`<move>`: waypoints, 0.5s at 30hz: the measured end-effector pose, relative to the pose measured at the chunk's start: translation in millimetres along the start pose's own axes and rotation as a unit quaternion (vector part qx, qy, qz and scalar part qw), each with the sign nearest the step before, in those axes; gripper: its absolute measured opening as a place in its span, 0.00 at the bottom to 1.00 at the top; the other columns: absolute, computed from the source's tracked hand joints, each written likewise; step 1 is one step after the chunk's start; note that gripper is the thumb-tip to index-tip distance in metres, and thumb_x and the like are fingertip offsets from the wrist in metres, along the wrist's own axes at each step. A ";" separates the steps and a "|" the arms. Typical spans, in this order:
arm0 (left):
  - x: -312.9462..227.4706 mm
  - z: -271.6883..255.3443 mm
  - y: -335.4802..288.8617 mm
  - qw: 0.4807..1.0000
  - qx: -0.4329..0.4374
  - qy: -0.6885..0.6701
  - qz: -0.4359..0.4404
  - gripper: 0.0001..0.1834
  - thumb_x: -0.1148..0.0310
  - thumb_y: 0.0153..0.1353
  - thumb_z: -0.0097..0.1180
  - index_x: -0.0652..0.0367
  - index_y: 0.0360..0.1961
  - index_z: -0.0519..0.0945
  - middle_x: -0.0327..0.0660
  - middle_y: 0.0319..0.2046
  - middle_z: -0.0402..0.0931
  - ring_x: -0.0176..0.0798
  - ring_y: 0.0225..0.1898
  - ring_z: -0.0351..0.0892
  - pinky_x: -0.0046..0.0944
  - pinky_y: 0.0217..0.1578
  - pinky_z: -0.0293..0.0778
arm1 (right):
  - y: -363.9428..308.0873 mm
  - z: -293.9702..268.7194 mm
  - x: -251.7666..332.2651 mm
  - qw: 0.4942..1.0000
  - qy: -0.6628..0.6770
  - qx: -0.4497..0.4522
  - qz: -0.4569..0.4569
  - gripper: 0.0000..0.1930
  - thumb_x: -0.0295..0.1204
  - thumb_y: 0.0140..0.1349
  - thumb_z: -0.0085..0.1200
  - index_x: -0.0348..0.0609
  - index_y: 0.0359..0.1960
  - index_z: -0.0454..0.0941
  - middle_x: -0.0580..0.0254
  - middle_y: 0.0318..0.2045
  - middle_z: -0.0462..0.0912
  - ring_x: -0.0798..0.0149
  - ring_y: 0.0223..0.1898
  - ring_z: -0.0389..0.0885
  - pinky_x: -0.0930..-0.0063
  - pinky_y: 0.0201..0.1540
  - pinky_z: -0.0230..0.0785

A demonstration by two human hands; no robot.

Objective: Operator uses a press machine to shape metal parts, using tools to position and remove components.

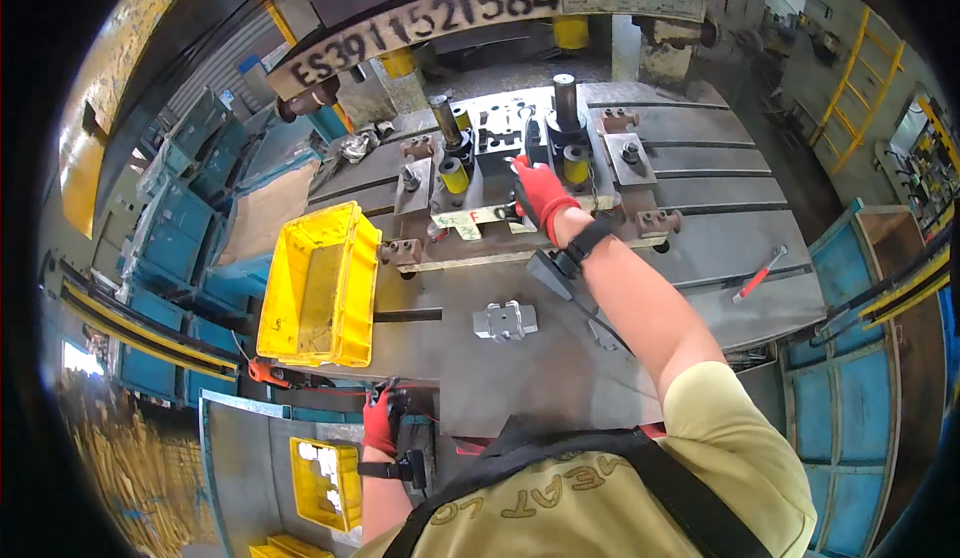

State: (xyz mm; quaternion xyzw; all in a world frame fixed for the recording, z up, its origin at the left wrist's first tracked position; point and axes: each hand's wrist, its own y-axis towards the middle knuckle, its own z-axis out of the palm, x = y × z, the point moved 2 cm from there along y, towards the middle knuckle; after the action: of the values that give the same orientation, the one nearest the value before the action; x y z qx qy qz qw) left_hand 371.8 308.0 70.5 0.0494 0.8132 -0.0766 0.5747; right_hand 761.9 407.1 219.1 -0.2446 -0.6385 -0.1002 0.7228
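My right hand, in a red glove, reaches over the front of a die set on the press bed. Its fingers are closed round a slim dark tool that points into the die; its kind is unclear. Two steel guide posts and yellow cylinders stand around the die block. At the bed's front edge, low on the left, my left hand, also in a red glove, has its fingers curled against something dark that I cannot make out. Between the hands, a small grey metal part lies on the bed.
A yellow bin stands at the bed's left. Below it, a smaller yellow bin holds pale pieces. A red-handled tool lies at the right. The press's upper beam hangs above the die, and blue cabinets flank the bed.
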 end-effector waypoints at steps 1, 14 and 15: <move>13.6 -5.6 -9.9 0.987 -0.016 -0.114 -0.109 0.13 0.75 0.48 0.41 0.60 0.38 0.68 0.42 0.30 0.68 0.32 0.30 0.69 0.28 0.31 0.67 | -4.2 -1.4 1.1 1.000 -0.012 -0.002 -0.007 0.22 0.42 0.45 0.46 0.34 0.34 0.64 0.56 0.25 0.70 0.64 0.19 0.70 0.75 0.14 0.64; 56.5 31.7 -38.0 0.954 0.154 0.152 -0.208 0.18 0.59 0.50 0.42 0.62 0.36 0.67 0.41 0.28 0.70 0.38 0.31 0.69 0.31 0.31 0.66 | -44.5 -42.6 2.8 0.986 0.057 0.109 -0.111 0.11 0.38 0.46 0.48 0.45 0.25 0.69 0.70 0.13 0.67 0.75 0.11 0.64 0.81 0.11 0.55; 60.2 34.4 -39.5 0.947 0.170 0.161 -0.221 0.19 0.58 0.51 0.41 0.62 0.36 0.67 0.40 0.27 0.70 0.38 0.31 0.69 0.31 0.31 0.66 | -74.7 -46.7 5.0 0.985 0.086 0.122 -0.085 0.08 0.38 0.50 0.44 0.48 0.26 0.67 0.76 0.11 0.62 0.79 0.10 0.59 0.86 0.11 0.50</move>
State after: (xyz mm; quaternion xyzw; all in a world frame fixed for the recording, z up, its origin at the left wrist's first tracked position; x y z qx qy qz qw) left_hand 376.9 262.5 5.2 -0.0226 0.8603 -0.3300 0.3879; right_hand 769.4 321.1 237.8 -0.0900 -0.5998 -0.1035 0.7883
